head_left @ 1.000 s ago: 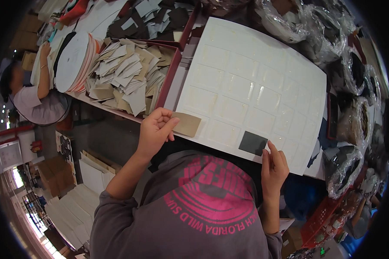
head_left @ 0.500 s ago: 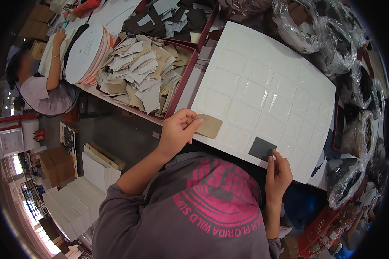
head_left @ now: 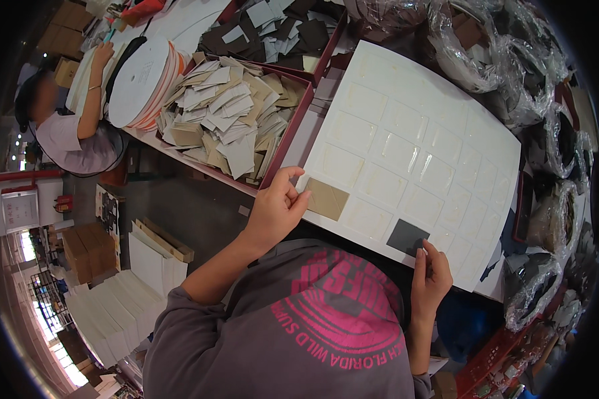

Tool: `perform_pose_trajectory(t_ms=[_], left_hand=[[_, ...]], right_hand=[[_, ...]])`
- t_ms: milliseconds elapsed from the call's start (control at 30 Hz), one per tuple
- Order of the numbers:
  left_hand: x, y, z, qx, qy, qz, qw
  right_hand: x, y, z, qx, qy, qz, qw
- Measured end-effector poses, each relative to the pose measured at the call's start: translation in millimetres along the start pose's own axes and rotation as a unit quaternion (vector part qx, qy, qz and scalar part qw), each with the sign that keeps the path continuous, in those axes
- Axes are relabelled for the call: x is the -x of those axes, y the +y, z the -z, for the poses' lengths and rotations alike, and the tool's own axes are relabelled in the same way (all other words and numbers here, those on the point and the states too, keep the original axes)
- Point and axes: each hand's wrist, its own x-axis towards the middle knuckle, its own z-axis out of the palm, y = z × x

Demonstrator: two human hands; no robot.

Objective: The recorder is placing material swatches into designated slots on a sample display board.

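A large white sheet [head_left: 396,176] with rows of clear, shiny rectangular outlines lies in front of me. At its near left corner a tan card [head_left: 327,201] rests flat over one outline. Beside that card is my left hand [head_left: 277,207], its thumb at the card's left edge and its index finger a little apart; the other fingers curl in. A dark grey card [head_left: 407,237] lies along the sheet's near edge, further right. My right hand [head_left: 434,271] pinches this card's near right corner between thumb and index finger.
Left of the sheet stands a dark red box [head_left: 287,141] full of loose tan and white cards; another box [head_left: 326,53] behind holds dark pieces. Plastic-wrapped bundles [head_left: 536,86] line the right. A white spool [head_left: 138,83] and a person [head_left: 80,143] are at far left.
The tan card has come down flat onto the sheet, and my left index finger has lifted off it. My right hand stays at the dark card. The whole view has shifted slightly.
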Motion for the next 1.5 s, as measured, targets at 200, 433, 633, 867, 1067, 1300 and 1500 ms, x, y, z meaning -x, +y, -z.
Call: perform_pose_trajectory(t_ms=[200,433,633,867,1067,1300,1500], left_hand=[[1.5,-2.9,-0.5,0.003,-0.007,-0.008,1.0],[0.8,0.3,2.1,-0.051,-0.009,-0.001,0.999],[14.2,5.4,7.5,-0.312,-0.025,-0.291,0.904],[18.8,-2.5,7.7,-0.377,-0.169,-0.333,0.848],[-68.0,14.1,19.5,-0.161,-0.231,-0.33,0.901],[-309.7,-13.9,49.2,-0.42,0.118,-0.296,0.85],[-329.2,-18.5,51.5,-0.403,0.073,-0.198,0.891]], right_hand=[[0.6,0.4,-1.5,-0.008,0.0,-0.007,1.0],[-0.2,-1.7,-2.2,0.0,0.0,-0.005,1.0],[-4.1,-0.5,-3.4,-0.016,-0.004,0.007,1.0],[-5.3,3.0,3.5,-0.024,-0.022,0.002,0.999],[-14.3,4.0,17.0,-0.019,-0.003,0.002,1.0],[-55.9,27.0,54.6,0.05,0.049,0.127,0.989],[-136.2,108.8,195.0,0.141,0.328,0.033,0.934]])
